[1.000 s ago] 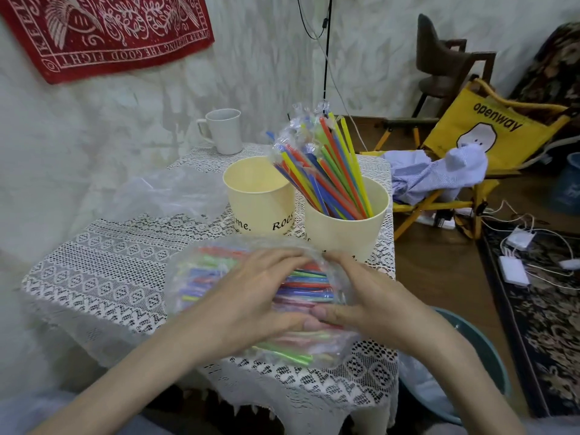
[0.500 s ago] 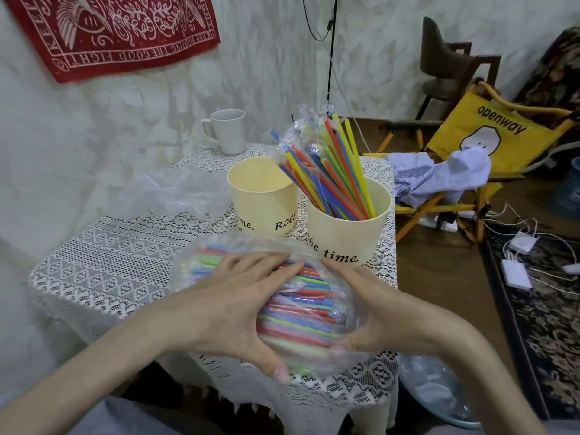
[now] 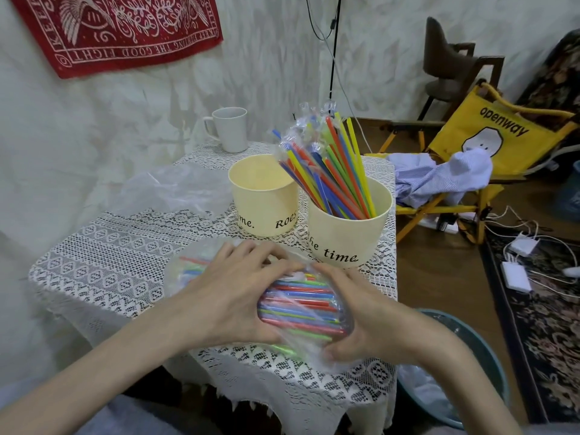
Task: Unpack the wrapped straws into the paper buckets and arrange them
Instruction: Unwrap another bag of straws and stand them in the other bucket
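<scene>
Both hands clasped a wrapped straw bundle at the table's near edge.

The left hand (image 3: pixel 232 296) lay curled over the clear plastic pack of coloured straws (image 3: pixel 301 306), while the right hand (image 3: pixel 357 318) gripped its right end, thumb tucked beneath. The pack lay on the white lace-covered table (image 3: pixel 103 262) near its front right corner, long axis running left to right between the hands. Just beyond stood the cream paper bucket holding straws (image 3: pixel 345 243), nearer the right hand, and the empty cream paper bucket (image 3: pixel 263 199) touching it behind-left. Opening probably had to start at the right end.
</scene>
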